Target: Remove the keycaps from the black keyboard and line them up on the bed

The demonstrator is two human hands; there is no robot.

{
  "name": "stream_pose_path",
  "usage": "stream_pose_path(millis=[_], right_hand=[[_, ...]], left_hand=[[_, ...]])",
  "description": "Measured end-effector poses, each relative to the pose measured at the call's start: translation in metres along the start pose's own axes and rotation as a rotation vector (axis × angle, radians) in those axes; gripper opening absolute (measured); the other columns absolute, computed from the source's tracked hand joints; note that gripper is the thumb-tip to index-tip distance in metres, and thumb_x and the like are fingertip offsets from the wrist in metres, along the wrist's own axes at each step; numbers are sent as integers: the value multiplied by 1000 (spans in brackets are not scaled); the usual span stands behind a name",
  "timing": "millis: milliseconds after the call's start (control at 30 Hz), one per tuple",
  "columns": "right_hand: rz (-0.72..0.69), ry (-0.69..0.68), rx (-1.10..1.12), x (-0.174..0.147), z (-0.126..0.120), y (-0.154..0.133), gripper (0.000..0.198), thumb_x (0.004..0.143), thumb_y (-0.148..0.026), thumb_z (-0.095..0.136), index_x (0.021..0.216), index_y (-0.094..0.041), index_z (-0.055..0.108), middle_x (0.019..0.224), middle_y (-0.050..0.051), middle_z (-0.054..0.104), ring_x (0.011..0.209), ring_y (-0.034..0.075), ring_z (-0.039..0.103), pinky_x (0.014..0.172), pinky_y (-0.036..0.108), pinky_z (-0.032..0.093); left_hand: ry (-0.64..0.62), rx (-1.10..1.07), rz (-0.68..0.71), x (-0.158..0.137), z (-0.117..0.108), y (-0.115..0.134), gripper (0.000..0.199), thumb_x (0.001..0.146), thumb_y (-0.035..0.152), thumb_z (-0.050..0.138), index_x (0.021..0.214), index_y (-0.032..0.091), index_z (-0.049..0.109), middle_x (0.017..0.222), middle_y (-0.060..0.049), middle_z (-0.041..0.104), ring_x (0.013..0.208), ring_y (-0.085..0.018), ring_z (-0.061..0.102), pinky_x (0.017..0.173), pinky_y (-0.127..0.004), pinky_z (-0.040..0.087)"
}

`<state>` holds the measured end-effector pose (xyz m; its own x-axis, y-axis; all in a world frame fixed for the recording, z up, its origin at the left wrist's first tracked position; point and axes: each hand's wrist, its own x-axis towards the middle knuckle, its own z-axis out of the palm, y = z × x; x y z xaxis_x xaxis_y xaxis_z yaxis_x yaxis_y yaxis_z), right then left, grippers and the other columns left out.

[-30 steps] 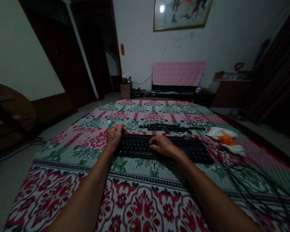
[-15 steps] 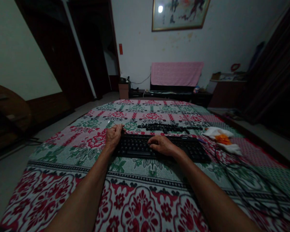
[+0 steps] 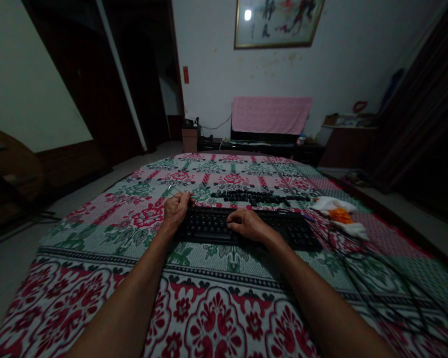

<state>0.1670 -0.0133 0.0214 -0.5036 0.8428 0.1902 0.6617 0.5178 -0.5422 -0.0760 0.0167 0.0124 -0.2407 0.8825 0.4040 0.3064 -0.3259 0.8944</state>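
Note:
A black keyboard lies on the patterned cloth, with its keys bared over part of the board. At its left rear corner my left hand is closed around a thin stick, whose pale end juts out to the upper left. My right hand rests over the middle of the keyboard, its fingers curled together with the tips down at the keys. Whatever those fingertips may hold is too small and dark to make out. Behind the keyboard stretches a row of loose black keycaps.
To the right lie white tissue and an orange cloth-like bundle, near a purple pen-like item. Black cable loops across the cloth at the right. Beyond the table stands a screen draped with a pink towel.
The camera view has shifted slightly. Both hands keep nearly the same places at the keyboard, and the thin stick in my left hand tilts only a little differently.

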Motion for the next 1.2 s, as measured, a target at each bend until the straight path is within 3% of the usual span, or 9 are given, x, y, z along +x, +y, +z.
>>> stream_pose_path(millis=[900,1200], right_hand=[[0,44,-4,1,0,1,19,77,-23,48,74,-16,66,67,1,63,61,12,55,55,20,35],[40,191,93,0,-16,6,25,81,-28,44,75,-15,64,71,2,63,66,13,55,61,22,39]], left_hand=[[-120,1,38,-10,16,16,33,79,43,47,79,15,66,64,-3,65,59,-15,60,62,-25,47],[-191,-54,9,-16,22,33,34,80,43,47,81,15,65,68,-4,67,59,-15,61,62,-25,48]])
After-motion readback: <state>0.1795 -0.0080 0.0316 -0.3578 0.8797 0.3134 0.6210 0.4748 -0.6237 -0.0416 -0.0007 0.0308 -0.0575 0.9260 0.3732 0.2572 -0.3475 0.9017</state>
